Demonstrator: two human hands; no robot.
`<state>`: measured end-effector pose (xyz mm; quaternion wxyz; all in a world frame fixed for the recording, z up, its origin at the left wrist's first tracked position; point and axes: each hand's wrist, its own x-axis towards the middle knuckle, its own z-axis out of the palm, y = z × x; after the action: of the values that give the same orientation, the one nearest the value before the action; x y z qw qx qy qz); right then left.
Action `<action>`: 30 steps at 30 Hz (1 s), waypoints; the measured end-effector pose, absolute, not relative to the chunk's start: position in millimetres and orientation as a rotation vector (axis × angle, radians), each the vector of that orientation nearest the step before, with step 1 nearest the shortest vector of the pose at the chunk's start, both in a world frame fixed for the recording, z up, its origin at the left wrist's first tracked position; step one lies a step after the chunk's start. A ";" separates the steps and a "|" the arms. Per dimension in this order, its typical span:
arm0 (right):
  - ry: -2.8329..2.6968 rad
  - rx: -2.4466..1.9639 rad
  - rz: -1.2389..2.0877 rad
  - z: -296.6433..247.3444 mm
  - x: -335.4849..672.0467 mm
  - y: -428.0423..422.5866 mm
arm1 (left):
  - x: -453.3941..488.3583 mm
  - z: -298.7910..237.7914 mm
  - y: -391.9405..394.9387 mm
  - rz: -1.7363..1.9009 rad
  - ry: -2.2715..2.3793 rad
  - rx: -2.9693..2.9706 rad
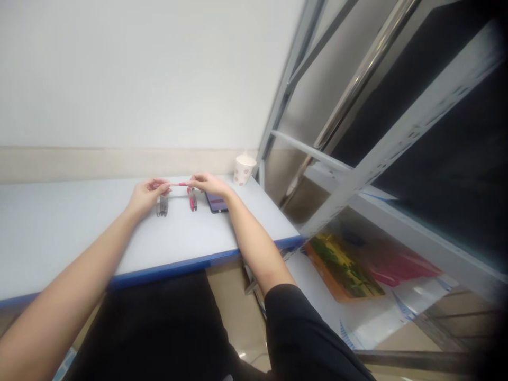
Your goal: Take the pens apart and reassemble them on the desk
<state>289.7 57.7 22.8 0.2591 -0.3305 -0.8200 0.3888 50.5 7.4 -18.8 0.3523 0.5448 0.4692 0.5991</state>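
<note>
A thin pink-red pen (179, 183) is stretched level between my two hands, above the white table (71, 222). Pinched fingers of my left hand (146, 196) have one end, and those of my right hand (209, 183) grip the other. Whether the pen is whole or in two parts is too small to tell. Several dark grey pens (162, 206) lie side by side just below my left hand. Under the right one rest a few pens, a red pen (192, 203) and a black one among them. A dark-edged phone or tablet (218, 203) lies partly hidden beneath my right wrist.
A patterned paper cup (243, 170) with something white at its top stands at the back right corner. Beside the table rises a metal rack (341, 193), its lower shelf holding a green-yellow package (341, 264). A blue strip (174, 267) edges the table's front.
</note>
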 end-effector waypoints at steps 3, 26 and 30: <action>-2.242 -0.877 1.008 22.7 287.0 54.2 | 51.1 -16.8 7.3 1.560 1.213 1.382; -2.217 -0.840 1.137 19.9 279.8 43.6 | 47.6 -22.1 18.9 1.703 1.101 1.198; -2.284 -0.877 0.888 20.2 278.6 42.5 | 48.0 -21.5 19.8 1.741 1.122 1.179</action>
<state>278.6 42.5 20.2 0.2663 -0.3248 -0.8458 0.3289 48.0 19.8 -21.5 0.3700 0.4596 0.4372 0.6787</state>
